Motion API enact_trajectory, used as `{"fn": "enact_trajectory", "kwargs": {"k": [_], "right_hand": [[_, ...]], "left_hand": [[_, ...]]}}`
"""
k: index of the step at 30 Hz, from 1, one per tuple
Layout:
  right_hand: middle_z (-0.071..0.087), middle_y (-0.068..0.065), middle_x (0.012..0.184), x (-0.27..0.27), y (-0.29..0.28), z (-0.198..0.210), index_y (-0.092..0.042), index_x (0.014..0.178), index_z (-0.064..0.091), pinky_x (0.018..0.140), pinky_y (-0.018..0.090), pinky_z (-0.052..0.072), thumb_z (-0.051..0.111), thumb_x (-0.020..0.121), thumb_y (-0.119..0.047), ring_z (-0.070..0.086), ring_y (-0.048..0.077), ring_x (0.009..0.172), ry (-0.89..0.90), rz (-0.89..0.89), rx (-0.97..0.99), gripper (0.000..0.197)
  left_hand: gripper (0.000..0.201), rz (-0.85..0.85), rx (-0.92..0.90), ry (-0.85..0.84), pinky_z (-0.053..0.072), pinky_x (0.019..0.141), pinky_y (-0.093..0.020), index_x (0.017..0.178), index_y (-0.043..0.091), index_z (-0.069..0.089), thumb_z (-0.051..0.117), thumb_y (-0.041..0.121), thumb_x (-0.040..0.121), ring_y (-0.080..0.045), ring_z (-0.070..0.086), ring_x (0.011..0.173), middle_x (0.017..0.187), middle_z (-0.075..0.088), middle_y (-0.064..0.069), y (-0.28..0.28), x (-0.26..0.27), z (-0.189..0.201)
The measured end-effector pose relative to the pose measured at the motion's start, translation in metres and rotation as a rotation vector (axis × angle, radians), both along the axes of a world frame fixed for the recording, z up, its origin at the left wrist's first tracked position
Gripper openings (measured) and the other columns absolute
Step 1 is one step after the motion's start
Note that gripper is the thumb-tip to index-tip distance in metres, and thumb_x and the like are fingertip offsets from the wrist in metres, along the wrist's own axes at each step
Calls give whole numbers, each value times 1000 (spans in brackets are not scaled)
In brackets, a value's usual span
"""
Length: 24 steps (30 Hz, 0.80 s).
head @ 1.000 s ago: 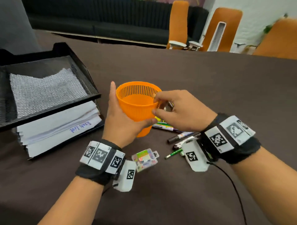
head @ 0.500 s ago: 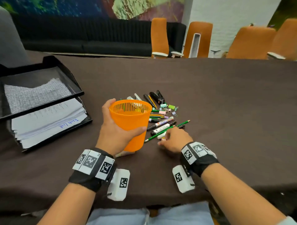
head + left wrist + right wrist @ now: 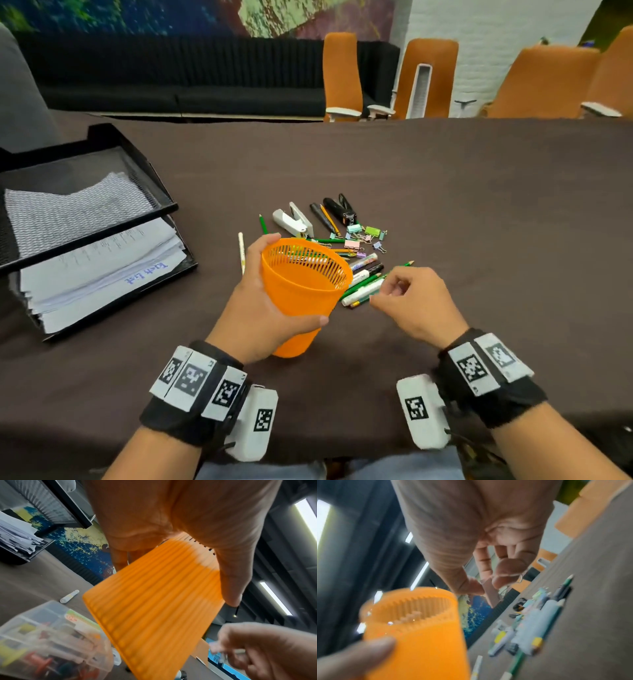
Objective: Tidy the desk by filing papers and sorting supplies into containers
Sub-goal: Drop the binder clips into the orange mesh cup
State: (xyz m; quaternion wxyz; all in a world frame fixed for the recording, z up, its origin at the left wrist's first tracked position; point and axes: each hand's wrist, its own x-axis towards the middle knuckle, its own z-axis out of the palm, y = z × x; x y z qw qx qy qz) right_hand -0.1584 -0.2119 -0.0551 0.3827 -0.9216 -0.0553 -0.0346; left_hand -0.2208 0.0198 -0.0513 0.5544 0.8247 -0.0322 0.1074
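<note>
My left hand (image 3: 253, 308) grips an orange mesh cup (image 3: 301, 291), thumb across its front, and holds it tilted just above the brown table. The left wrist view shows the ribbed cup wall (image 3: 154, 608) under my palm. My right hand (image 3: 380, 294) hovers to the right of the cup, over the near end of a heap of pens and markers (image 3: 363, 277). In the right wrist view its thumb and fingertips (image 3: 505, 572) pinch something small, too blurred to name. The cup's rim (image 3: 412, 601) is just left of that hand.
Behind the pens lie pastel binder clips (image 3: 363, 236), a white stapler (image 3: 294, 222) and a black stapler (image 3: 339, 209). A white pencil (image 3: 241, 250) lies left of the cup. A black two-tier mesh tray (image 3: 102, 233) holds papers (image 3: 102, 270) at the left. A clear pin box (image 3: 51, 642) sits by my left wrist.
My right hand left the cup's rim, dropped onto the pens, and has now lifted with its fingertips pinched. The cup came nearer and tilted. My head has risen, showing more of the table.
</note>
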Motion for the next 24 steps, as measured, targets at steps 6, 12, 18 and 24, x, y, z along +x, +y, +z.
{"fn": "enact_trajectory", "kwargs": {"k": [6,12,18,24], "right_hand": [[55,-8,58,-14,16,49,-8,67,67,51,17,37,77,72,-5,45,5,52,-172,207,412,12],[67,-4,63,13,17,74,-20,68,70,54,23,46,79,80,-32,58,11,55,-312,193,334,19],[64,-7,61,133,-11,48,-27,60,65,66,27,48,73,83,-25,62,15,64,-133,13,50,24],[66,-7,96,244,-8,5,-32,91,68,89,35,53,74,82,-37,63,20,96,246,197,-566,13]], "left_hand": [[115,-93,47,14,50,93,-29,134,53,26,92,37,42,3,54,111,123,52,26,-18,9,6],[106,-102,6,-39,54,90,-33,128,51,29,93,35,45,5,56,108,114,52,33,-31,36,21],[107,-13,53,-11,52,93,-43,125,55,23,88,52,40,-7,54,110,116,47,28,-12,96,31],[112,12,70,24,50,88,-35,133,45,21,95,36,50,1,49,109,117,42,26,2,184,27]]}}
